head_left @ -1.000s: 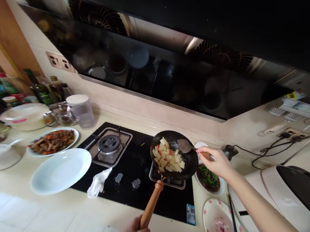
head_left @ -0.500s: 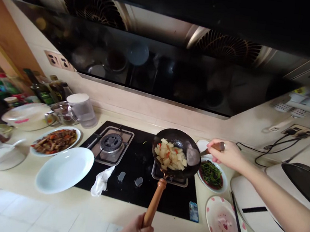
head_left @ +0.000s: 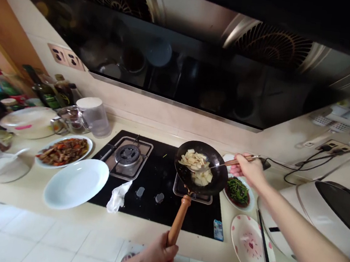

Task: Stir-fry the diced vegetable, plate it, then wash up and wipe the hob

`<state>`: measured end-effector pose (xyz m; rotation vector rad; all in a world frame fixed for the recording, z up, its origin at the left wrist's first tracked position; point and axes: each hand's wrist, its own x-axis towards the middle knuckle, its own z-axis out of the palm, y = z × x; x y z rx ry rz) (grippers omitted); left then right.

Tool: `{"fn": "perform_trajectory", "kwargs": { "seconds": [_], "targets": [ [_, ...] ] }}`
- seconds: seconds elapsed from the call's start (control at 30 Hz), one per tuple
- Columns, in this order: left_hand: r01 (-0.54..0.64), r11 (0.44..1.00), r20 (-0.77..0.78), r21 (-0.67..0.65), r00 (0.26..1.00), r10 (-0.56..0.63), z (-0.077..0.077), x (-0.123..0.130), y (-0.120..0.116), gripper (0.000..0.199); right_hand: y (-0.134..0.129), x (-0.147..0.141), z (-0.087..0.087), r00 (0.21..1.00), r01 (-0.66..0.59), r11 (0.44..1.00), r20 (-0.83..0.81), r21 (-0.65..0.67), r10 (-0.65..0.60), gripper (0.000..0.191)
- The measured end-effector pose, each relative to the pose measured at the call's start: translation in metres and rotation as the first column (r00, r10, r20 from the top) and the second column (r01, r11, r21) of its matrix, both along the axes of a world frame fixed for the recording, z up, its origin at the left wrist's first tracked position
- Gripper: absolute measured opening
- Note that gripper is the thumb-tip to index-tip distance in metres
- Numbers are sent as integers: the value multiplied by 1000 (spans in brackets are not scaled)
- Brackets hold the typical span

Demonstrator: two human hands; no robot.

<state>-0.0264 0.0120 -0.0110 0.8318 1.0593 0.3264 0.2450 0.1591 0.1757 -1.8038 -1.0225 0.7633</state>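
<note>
My left hand (head_left: 160, 252) is wrapped round the wooden handle of a dark wok (head_left: 214, 184), which sits over the right burner of the black gas hob (head_left: 154, 171). In my right hand (head_left: 247, 168) is a spatula (head_left: 226, 163) with a wooden handle, gripped from above at the wok's right side. Its metal blade reaches into pale sliced pieces of food (head_left: 195, 161), and its tip is partly hidden among them. The slices lie in the left half of the wok in two clumps.
An empty pale plate (head_left: 75, 184) stands left of the hob, before a plate of cooked meat (head_left: 64, 151). On the right are a plate of greens (head_left: 237, 192), a heart-patterned plate (head_left: 247, 242) with black chopsticks (head_left: 264, 248), and a white appliance (head_left: 306, 206). A range hood (head_left: 175, 76) hangs above.
The spatula has moved left from the wok's right side into the slices, parting them into two clumps. My right hand has turned over with it. The left hand keeps its hold.
</note>
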Motion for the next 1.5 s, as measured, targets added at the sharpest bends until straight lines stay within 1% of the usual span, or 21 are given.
{"fn": "perform_trajectory", "kwargs": {
  "seconds": [0.07, 0.13, 0.2, 0.3, 0.37, 0.43, 0.5, 0.57, 0.6, 0.67, 0.77, 0.83, 0.87, 0.93, 1.0, 1.07, 1.17, 1.3, 1.37, 1.43, 1.5],
  "targets": [
    [3, 1000, -2, 0, 1000, -3, 0, 0, 0, 34, -2, 12, 22, 982, -93, 989, 152, -115, 110, 13],
    [-1, 1000, 2, -1, 1000, 1, 0, 0, -1, 33, -3, 16, 34, 945, -109, 966, 277, -232, 174, 15],
    [-8, 1000, 6, -7, 1000, 8, 0, 0, -1, 32, -3, 10, 29, 937, -70, 965, 316, -254, 151, 14],
    [-5, 1000, 19, -6, 1000, 5, 3, -1, -1, 31, -2, -10, 4, 980, -41, 993, 188, -107, 60, 9],
    [-1, 1000, 15, -4, 1000, 1, 4, -2, -1, 31, -6, -20, -7, 989, -96, 995, 109, -14, 97, 5],
    [-6, 1000, 1, 0, 1000, 6, 2, -4, 0, 32, -13, -21, -5, 967, -200, 980, 163, -4, 198, 7],
    [8, 1000, -18, 15, 1000, -7, -3, -6, 1, 31, -18, -9, 6, 910, -291, 956, 294, -45, 291, 9],
    [37, 999, -33, 40, 999, -35, -8, -8, 3, 29, -17, 13, 15, 863, -301, 949, 396, -95, 313, 10],
    [50, 997, -40, 53, 998, -48, -10, -9, 4, 28, -14, 26, 16, 863, -271, 956, 412, -108, 291, 11],
    [53, 996, -41, 71, 998, -51, -10, -10, 5, 26, -5, 48, 5, 913, -188, 979, 353, -84, 206, 13],
    [39, 997, -43, 63, 998, -37, -3, -11, 6, 29, 6, 62, -31, 989, -131, 991, 75, 33, 128, 19],
    [33, 998, -44, 44, 999, -31, 4, -11, 7, 29, 3, 57, -50, 983, -156, 983, -78, 100, 164, 26],
    [33, 999, -50, 33, 998, -31, 7, -11, 7, 29, -2, 53, -54, 974, -194, 975, -101, 112, 205, 29],
    [37, 999, -68, 19, 997, -35, 10, -10, 6, 30, -16, 44, -50, 948, -313, 944, -23, 107, 318, 33],
    [39, 999, -89, 16, 995, -37, 11, -9, 5, 29, -29, 38, -38, 882, -449, 890, 201, 86, 426, 30],
    [30, 999, -103, 19, 994, -28, 9, -10, 5, 28, -35, 35, -31, 751, -555, 828, 478, 83, 456, 24],
    [19, 1000, -123, 5, 992, -18, 8, -10, 5, 30, -35, 24, -43, 563, -662, 744, 718, 95, 409, 25],
    [27, 1000, -119, 0, 993, -27, 8, -10, 7, 33, -51, 0, -82, 391, -800, 599, 765, 8, 512, 29],
    [22, 1000, -103, -5, 994, -22, 9, -9, 7, 35, -71, -6, -89, 301, -852, 520, 759, -58, 578, 29],
    [8, 1000, -82, -12, 997, -9, 9, -9, 7, 35, -94, -1, -81, 238, -874, 470, 736, -123, 634, 29],
    [2, 1000, -68, -4, 998, -2, 8, -9, 6, 34, -115, 12, -58, 218, -861, 475, 713, -182, 667, 30]
  ]
}}
